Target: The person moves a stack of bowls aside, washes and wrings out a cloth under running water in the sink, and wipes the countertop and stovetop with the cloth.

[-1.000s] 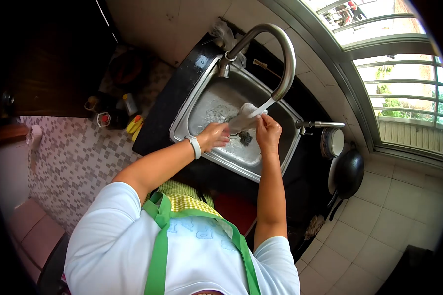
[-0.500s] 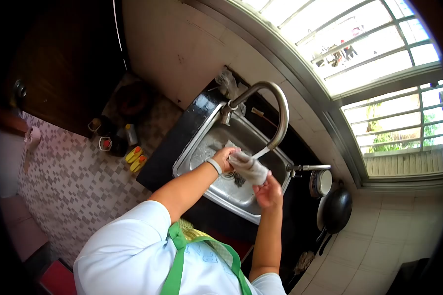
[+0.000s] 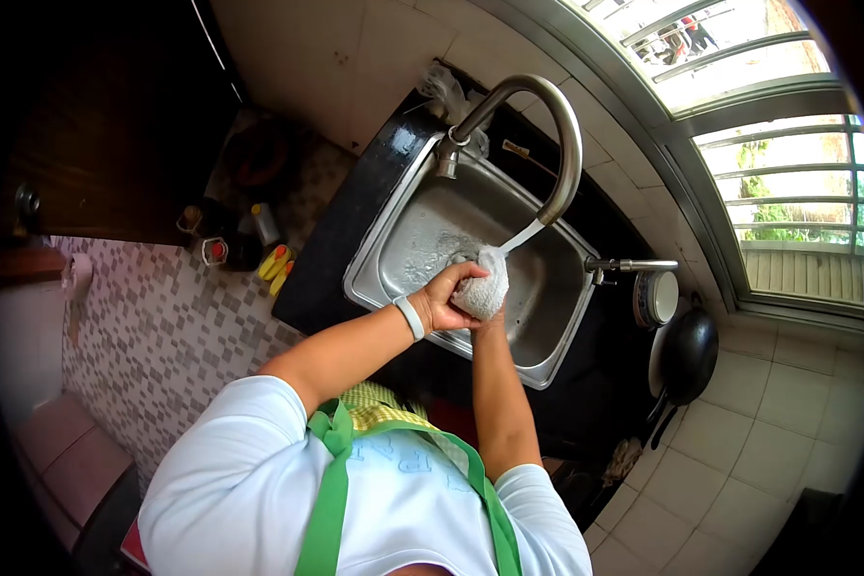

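Two hands at the sink, drawn close together around one whitish cloth. Left hand [image 3: 448, 301] curls about the cloth [image 3: 483, 286] from its left side, fingers pressed into it; pale band [image 3: 409, 318] on that wrist. Right hand [image 3: 491, 324] lies at the cloth's near end, mostly hidden by it; cannot tell how its fingers are set. Cloth bunched, held over the basin, nearer the sink's near edge than its far one.

Water stream [image 3: 521, 237] runs from the curved faucet [image 3: 568, 144] onto the cloth's upper end. Steel sink [image 3: 557, 331] is let into a black bench [image 3: 319, 274]; wet patches on the basin floor, left of the cloth.

Clear plastic bag [image 3: 444, 91] at the bench's far left corner. Metal spout [image 3: 636, 265] at the sink's right edge, white-mouthed vessel [image 3: 663, 296] just beside it. Dark pan [image 3: 694, 353] farther along, by the bench's right edge. Yellow containers [image 3: 275, 263] on the tiled floor [image 3: 178, 322], off the bench's left edge.
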A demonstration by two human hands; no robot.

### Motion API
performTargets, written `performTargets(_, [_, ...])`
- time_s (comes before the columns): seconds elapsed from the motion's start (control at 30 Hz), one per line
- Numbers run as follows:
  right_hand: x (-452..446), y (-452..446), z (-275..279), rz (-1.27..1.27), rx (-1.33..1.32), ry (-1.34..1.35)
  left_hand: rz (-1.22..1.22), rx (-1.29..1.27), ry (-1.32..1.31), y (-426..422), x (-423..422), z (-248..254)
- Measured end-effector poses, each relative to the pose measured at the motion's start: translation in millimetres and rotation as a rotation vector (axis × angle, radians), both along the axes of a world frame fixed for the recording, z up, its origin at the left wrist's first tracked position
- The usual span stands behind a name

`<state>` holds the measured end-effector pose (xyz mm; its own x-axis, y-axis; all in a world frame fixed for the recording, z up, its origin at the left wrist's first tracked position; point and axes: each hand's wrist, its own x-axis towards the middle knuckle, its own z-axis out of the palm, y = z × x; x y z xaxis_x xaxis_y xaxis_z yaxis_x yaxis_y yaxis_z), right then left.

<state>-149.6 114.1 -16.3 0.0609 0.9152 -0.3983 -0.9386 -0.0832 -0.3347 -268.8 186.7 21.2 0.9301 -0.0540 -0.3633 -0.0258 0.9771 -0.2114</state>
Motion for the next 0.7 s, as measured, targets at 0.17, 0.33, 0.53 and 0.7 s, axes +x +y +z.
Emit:
performTargets(0.17, [-22.0,20.5,6.3,-0.156,0.263,0.096,0.273,-0.223,-0.189,-22.1,-9.6,4.9])
performTargets(0.33, [18.2,23.4,-2.9,-0.004,-0.149,-0.397,-0.004,-0.350,-0.054,1.2,-14.3,-5.2])
performTargets(0.53, [4.2,44.3,28.1,0.161,-0.454,-0.685,-0.273,0.473,0.117,14.1,-19.5,8.4])
performTargets(0.7, [-9.8,54.5,-0.4,0.110,-0.499,-0.841,-0.390,0.879,0.288,15.2,-23.3,-13.2])
